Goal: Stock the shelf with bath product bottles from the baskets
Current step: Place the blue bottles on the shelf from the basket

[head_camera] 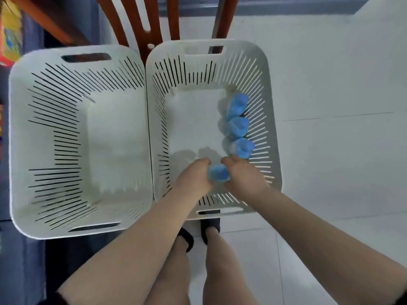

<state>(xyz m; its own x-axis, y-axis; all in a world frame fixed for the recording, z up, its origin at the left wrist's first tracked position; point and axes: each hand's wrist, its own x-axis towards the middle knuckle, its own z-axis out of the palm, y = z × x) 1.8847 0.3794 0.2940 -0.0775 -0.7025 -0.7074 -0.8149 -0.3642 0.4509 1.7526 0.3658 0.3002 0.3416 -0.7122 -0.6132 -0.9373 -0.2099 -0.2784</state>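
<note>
Both hands, left (193, 176) and right (241, 175), grip one blue-capped bottle (218, 172) low in the right basket (269, 102), three bottles (239, 124) left there, the left basket (19, 128) empty.

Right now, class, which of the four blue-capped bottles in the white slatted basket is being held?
The nearest blue-capped bottle, gripped between the left hand and right hand; the other three stand untouched along the basket's right wall.
</note>
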